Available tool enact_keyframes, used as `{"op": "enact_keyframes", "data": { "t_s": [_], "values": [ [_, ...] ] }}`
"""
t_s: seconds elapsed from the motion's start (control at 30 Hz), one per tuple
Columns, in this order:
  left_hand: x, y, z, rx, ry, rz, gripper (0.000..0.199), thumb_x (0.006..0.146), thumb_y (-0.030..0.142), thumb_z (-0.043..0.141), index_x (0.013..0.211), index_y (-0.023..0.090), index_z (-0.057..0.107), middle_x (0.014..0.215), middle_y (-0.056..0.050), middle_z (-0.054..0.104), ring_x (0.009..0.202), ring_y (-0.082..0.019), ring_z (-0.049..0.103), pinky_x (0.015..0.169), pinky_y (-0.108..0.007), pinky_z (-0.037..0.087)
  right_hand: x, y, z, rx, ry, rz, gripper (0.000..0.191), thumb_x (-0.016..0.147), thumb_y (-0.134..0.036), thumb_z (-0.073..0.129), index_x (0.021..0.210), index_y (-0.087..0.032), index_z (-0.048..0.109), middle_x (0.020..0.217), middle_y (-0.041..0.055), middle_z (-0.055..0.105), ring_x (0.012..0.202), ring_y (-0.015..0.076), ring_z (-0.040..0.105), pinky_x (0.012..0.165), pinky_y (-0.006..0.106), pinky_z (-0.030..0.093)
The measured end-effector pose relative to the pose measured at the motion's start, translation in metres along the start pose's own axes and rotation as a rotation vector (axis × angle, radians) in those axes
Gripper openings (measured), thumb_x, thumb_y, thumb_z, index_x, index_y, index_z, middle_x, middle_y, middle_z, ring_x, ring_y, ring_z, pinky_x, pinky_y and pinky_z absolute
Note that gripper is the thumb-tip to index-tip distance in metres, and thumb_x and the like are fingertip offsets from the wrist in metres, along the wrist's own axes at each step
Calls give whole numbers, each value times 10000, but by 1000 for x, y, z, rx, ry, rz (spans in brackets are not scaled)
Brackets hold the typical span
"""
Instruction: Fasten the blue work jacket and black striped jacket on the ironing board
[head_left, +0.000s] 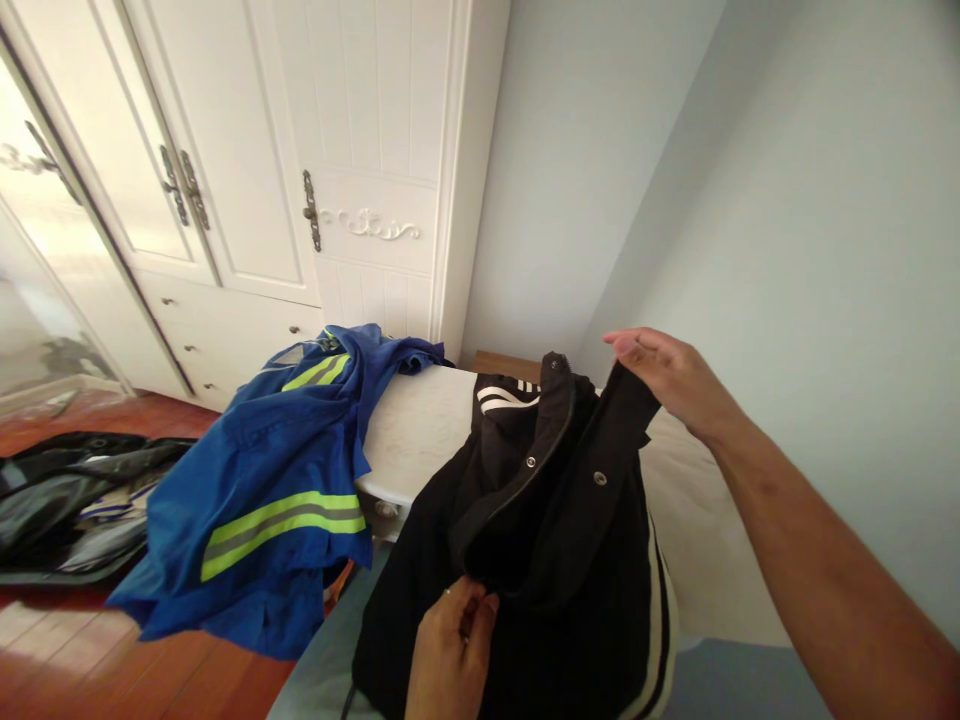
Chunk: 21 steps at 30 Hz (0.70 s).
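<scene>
A black jacket (570,650) with white stripes and metal snaps lies over a pale board (409,430), its front partly parted near the collar. My left hand (454,645) pinches the jacket's edge at the lower end of the opening, fingertips pressed together. Up at the right, my right hand (660,370) grips the top corner of the flap that bears a snap, holding it raised. Beside the black jacket, a blue garment (262,450) with yellow-green and grey reflective bands hangs over the board's left end.
An open suitcase (82,575) with clothes in it lies on the reddish wooden floor (172,670) at the left. Behind stands a white wardrobe (247,150) with drawers. A plain wall (810,200) rises at the right, and a brown wooden surface (506,366) shows behind the jacket.
</scene>
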<state>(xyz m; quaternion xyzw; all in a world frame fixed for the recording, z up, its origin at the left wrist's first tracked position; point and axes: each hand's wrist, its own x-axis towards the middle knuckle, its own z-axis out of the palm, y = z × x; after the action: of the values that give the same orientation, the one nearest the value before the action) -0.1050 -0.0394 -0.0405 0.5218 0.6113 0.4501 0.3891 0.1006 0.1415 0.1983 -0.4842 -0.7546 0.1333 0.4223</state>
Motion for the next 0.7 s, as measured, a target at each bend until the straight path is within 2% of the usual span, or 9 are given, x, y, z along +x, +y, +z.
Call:
{"op": "enact_keyframes", "data": {
  "t_s": [0.07, 0.17, 0.27, 0.33, 0.4, 0.53, 0.6, 0.7],
  "values": [
    [-1, 0, 5, 9, 13, 40, 379, 897, 502, 434, 797, 181, 607, 760, -68, 630, 691, -175, 575, 631, -249, 423, -10, -16, 4, -228, -86, -32, 681, 772, -766, 568, 1096, -181, 695, 892, 76, 653, 753, 138, 572, 646, 199, 389],
    [-2, 3, 10, 36, 32, 84, 331, 904, 455, 445, 800, 190, 614, 765, -65, 644, 700, -173, 596, 654, -248, 434, -21, -35, 20, -496, -151, -39, 636, 719, -776, 622, 879, -166, 707, 739, 82, 616, 685, 144, 545, 611, 201, 336],
    [-5, 4, 12, 60, 38, 111, 314, 908, 431, 445, 779, 194, 606, 753, -62, 641, 694, -169, 599, 643, -243, 427, -21, -39, 40, -607, -153, -29, 503, 776, -652, 650, 746, -150, 668, 633, 78, 558, 613, 125, 501, 585, 204, 283],
    [-8, 1, 11, 76, 29, 122, 318, 912, 431, 438, 766, 195, 594, 745, -58, 633, 687, -163, 590, 642, -240, 421, -14, -35, 49, -596, -197, -27, 408, 851, -516, 611, 694, -141, 646, 631, 68, 559, 579, 101, 467, 577, 207, 256],
    [-10, -4, 9, 101, 9, 124, 335, 913, 446, 435, 735, 196, 570, 722, -51, 613, 676, -157, 572, 637, -236, 410, -4, -28, 51, -518, -208, -22, 414, 897, -443, 549, 639, -125, 607, 610, 51, 547, 547, 79, 427, 565, 207, 240],
    [-15, -6, -1, 71, -126, 98, 369, 924, 500, 406, 749, 199, 527, 677, -32, 563, 653, -145, 539, 605, -220, 387, 15, -20, 38, -284, -43, 54, 462, 905, -467, 532, 630, -98, 568, 547, 16, 480, 503, 53, 364, 520, 197, 221],
    [-14, 3, -6, 28, -174, 82, 380, 932, 514, 390, 766, 197, 517, 658, -23, 543, 637, -137, 523, 583, -213, 372, 22, -26, 28, -202, 18, 76, 437, 888, -449, 570, 641, -89, 560, 532, 5, 453, 490, 41, 342, 505, 192, 212],
    [-10, 26, -11, -11, -157, 63, 378, 931, 513, 405, 782, 192, 536, 644, -8, 514, 617, -125, 493, 559, -209, 348, 36, -44, 13, -144, 147, 82, 420, 870, -414, 621, 631, -82, 524, 514, -4, 412, 485, 23, 303, 497, 190, 198]
  ]
}}
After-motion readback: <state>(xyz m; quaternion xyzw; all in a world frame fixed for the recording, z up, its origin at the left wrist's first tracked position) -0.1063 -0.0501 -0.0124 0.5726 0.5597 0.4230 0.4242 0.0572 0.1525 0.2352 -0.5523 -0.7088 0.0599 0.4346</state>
